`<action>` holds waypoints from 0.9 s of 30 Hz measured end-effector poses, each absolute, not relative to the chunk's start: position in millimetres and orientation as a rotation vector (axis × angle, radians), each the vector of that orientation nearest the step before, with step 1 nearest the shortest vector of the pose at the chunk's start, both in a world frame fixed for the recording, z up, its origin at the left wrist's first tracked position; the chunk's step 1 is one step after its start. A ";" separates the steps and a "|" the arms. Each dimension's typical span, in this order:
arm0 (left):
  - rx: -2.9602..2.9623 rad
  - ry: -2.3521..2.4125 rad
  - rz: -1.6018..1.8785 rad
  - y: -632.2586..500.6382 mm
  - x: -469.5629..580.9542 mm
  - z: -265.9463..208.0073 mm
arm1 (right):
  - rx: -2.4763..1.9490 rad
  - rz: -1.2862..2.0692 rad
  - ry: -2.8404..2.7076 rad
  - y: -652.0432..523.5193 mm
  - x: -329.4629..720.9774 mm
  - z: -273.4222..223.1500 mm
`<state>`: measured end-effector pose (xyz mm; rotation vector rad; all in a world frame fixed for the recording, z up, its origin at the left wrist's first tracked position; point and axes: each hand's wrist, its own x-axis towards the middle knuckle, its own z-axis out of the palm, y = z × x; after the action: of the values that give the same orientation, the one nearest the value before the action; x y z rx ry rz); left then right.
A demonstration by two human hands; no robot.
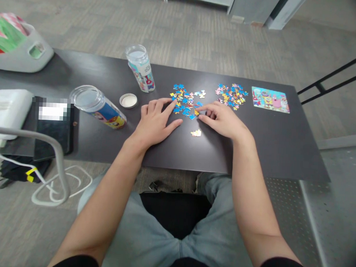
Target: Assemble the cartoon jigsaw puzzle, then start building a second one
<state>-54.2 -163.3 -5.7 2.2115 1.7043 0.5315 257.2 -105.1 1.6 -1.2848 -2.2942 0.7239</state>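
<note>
My left hand (154,124) lies flat on the dark table with its fingers spread, index fingertip at the edge of a loose pile of jigsaw puzzle pieces (184,99). On the pile's right side, my right hand (221,119) has thumb and index finger closed on a yellow puzzle piece (196,112). A small cluster of pale yellow pieces (196,133) lies nearer to me, between the hands. Past my right hand is a second pile of mixed puzzle pieces (232,95). The cartoon picture card (270,99) lies flat to its right.
Two clear jars with printed cartoon labels, a near jar (104,110) and a far jar (142,69), stand left of the pieces, beside a round lid (128,101). Farther left are a black tablet-like device (52,134), a white box (9,106) with a cable, and a grey basket (36,58).
</note>
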 end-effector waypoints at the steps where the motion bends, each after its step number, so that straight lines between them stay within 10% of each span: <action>1: 2.202 1.714 0.523 -161.3 -54.4 -4.5 | -1.286 0.723 -2.287 -104.7 257.4 1.0; 27: 2.173 1.695 0.794 -142.3 -77.5 -2.5 | -1.276 0.839 -2.113 -101.5 262.8 -14.0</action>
<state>-77.5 -142.3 -2.5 2.1729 1.6946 0.7941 262.8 -101.5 -14.0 -1.2755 -2.1130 0.8391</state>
